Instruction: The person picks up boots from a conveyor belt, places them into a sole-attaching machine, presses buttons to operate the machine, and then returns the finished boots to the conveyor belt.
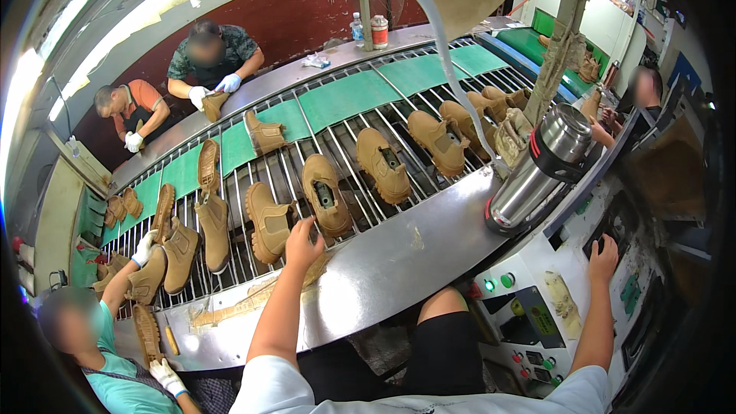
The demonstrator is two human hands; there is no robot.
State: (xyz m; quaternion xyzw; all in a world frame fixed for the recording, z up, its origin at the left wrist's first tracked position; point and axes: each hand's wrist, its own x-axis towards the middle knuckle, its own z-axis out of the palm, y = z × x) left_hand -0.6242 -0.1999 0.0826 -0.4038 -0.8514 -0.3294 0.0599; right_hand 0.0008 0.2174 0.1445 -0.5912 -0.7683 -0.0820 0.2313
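Observation:
My left hand (304, 244) is over the near edge of the roller conveyor, fingers apart and nothing in them. It lies between a tan ankle boot (270, 224) with a lugged sole, tipped on its side, and another tan boot (324, 193) with its opening up. Whether the fingertips touch either boot, I cannot tell. Out to the right, my right hand (603, 257) is held with fingers spread, by the dark recess of a white machine (571, 291). Farther along the rollers are more tan boots, among them one (382, 165) and another (436, 142).
A steel thermos (540, 169) stands on the metal ledge (406, 249) to my right. At left, a co-worker in a teal shirt (123, 383) touches boots near a loose sole (146, 335). Two gloved people work across the conveyor (337, 101). A rusty post (563, 46) and grey hose (441, 31) rise ahead.

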